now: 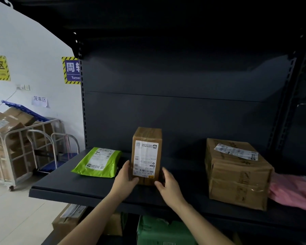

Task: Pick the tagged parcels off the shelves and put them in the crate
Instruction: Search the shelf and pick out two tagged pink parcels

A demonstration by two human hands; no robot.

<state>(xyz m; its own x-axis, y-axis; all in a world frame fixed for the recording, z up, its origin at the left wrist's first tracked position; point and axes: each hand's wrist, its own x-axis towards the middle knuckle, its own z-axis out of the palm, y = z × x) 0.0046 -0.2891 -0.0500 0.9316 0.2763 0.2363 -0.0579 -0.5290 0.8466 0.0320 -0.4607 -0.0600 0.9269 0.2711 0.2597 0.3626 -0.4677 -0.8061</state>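
The label (pixel 145 159) on the box (pixel 147 137) is too fine to read. Most fingers of both grips are hidden behind the box's sides. Parcels under the shelf (pixel 74 189) are cut off by its front edge, and a pink bag (pixel 290 191) runs out of frame at right. The box stands upright mid-shelf between the two grips, with a green mailer (pixel 97 161) to its left and a carton (pixel 237 181) well to its right. The left grip (pixel 125 177) clasps its lower left edge, thumb on the front. The right grip (pixel 168 185) clasps the lower right corner the same way. I cannot tell whether the box rests on the shelf or is lifted.
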